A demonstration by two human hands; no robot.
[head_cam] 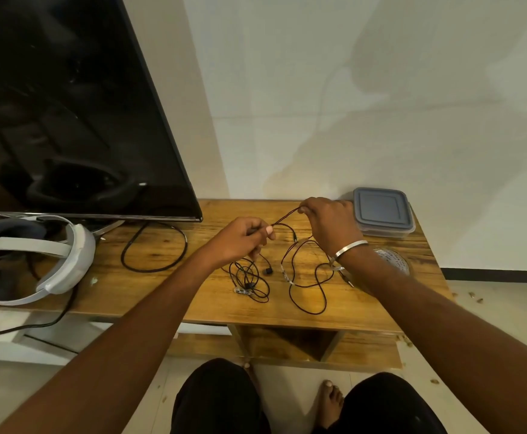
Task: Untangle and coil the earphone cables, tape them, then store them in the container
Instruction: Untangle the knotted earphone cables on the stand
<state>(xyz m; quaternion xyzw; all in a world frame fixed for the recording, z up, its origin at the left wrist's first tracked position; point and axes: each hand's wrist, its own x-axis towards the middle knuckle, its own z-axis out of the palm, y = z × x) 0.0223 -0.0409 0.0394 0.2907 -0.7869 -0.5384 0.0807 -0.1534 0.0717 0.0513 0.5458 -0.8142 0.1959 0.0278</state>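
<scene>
While both hands hover above the table (pixel 168 296), the left hand (pixel 240 238) and right hand (pixel 327 222) each pinch the cable (pixel 284 218), taut between them; its loops lie on the wood, the lidded container (pixel 382 213) behind.

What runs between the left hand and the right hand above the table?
In the head view, a taut stretch of earphone cable runs between the left hand and the right hand; both pinch it.

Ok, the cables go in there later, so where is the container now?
In the head view, the lidded container sits at the table's far right corner by the wall, just beyond the right hand.
</scene>
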